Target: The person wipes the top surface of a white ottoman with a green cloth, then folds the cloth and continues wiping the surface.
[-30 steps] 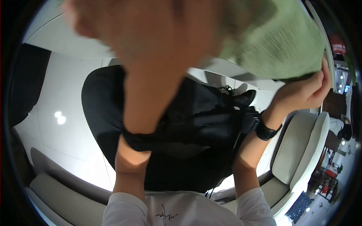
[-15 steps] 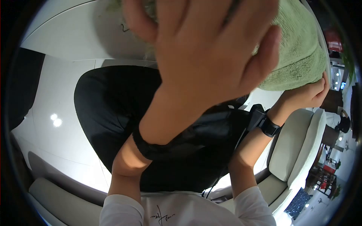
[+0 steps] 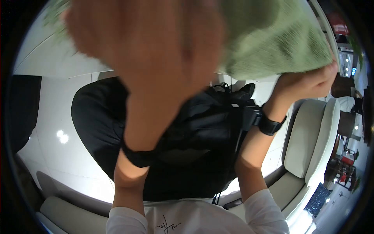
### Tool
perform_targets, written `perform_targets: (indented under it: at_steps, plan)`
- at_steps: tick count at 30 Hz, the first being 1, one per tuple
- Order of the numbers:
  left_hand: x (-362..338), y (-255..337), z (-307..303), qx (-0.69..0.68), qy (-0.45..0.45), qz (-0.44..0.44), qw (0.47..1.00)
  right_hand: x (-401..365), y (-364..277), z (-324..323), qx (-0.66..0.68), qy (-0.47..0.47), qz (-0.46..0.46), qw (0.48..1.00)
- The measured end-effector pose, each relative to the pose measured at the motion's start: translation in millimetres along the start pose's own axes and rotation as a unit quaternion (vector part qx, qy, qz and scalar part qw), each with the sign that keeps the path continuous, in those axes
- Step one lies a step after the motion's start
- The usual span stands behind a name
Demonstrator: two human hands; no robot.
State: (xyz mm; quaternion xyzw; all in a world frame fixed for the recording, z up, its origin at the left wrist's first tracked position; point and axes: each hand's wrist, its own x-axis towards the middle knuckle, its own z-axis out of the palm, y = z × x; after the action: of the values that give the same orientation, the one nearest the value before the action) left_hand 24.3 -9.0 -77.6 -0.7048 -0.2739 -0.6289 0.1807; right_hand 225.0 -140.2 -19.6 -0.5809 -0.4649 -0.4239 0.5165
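Large and close to the camera, my left hand (image 3: 152,43) covers the upper middle of the view, smeared by motion; its fingers cannot be made out. Beside and behind it lies a green towel (image 3: 280,46), shaded and partly blurred. My right hand (image 3: 309,84) is closed on the towel's lower right edge, with the knuckles outward. Both wrists wear black bands. What lies under my left hand is hidden.
A white table (image 3: 74,64) curves along the top left, with blurred green sprigs (image 3: 56,19) on it. Black-clad legs (image 3: 97,117) are below. A pale curved seat (image 3: 307,136) stands at the right, and furniture shows far right.
My left hand has swung left across the view and blurred. The towel's visible part now reaches further left, and its folds have shifted. My right hand has moved slightly left, still gripping the edge.
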Motion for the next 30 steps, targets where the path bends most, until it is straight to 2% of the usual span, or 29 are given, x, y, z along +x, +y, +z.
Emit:
perform_targets:
  at_steps: [2,5,9,11,12,14,15,16,17,18,20,22,25,28,30]
  plan:
    - [-8,29,-1,-0.027,-0.002,0.028,0.999,2,32,-21,-0.012,0.031,0.074,0.997]
    - [-15,38,-1,-0.047,-0.003,0.056,0.997,9,19,-17,-0.005,0.089,0.147,0.985]
    - [-9,-9,3,-0.017,0.001,0.065,0.998,-1,8,-11,-0.057,0.024,0.034,0.998]
    - [-5,-49,-3,0.01,-0.005,0.031,0.999,-8,-18,1,-0.025,-0.01,-0.022,0.999]
    - [-3,-64,-9,0.014,-0.016,-0.003,1.0,-11,-24,8,0.006,-0.011,-0.048,0.999]
    - [4,-83,-30,-0.041,-0.094,-0.163,0.981,-16,-37,22,0.07,-0.02,-0.1,0.992]
    - [7,-74,-30,-0.018,-0.107,-0.15,0.983,-12,-43,16,-0.024,-0.058,-0.141,0.988]
    - [15,-61,-30,0.004,-0.12,-0.136,0.983,-12,-40,13,-0.052,-0.057,-0.153,0.985]
    - [17,-36,-25,0.076,-0.105,-0.03,0.991,-11,-37,11,-0.081,-0.055,-0.165,0.981]
    - [19,-22,-24,0.149,-0.09,0.076,0.982,-15,-17,14,-0.043,-0.016,-0.15,0.988]
    - [10,8,-13,0.084,-0.046,0.077,0.992,-12,7,5,0.003,0.015,-0.117,0.993]
    - [-3,31,-10,0.019,-0.026,0.074,0.997,-9,37,-20,-0.008,0.001,-0.058,0.998]
    - [-11,32,-8,-0.013,-0.017,0.09,0.996,-3,39,-22,-0.021,0.04,0.072,0.996]
    - [-9,-5,0,0.003,-0.009,0.097,0.995,-3,23,-5,-0.067,0.048,0.037,0.996]
    - [-2,-40,3,0.032,-0.004,0.099,0.995,-6,12,2,-0.064,0.008,-0.02,0.998]
